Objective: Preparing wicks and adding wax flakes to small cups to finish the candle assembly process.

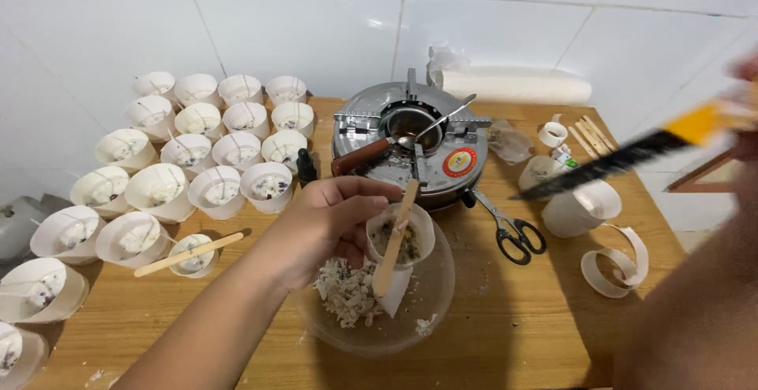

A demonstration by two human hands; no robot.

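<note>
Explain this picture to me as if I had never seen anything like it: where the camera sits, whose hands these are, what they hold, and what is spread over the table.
The one picture comes from a camera worn on a person's head, looking down at a wooden table against a white tiled wall. The left hand holds a small paper-wrapped cup with a flat wooden stick standing in it, over a clear bowl that contains pale crumbly bits. The right hand, blurred at the picture's edge, holds a long dark tool with a yellow handle; what it is I cannot tell. Behind the bowl sits a round metal burner carrying a small pot and a spoon. To the left stand many more paper-wrapped cups. Black-handled scissors and curled paper strips lie on the right.
</note>
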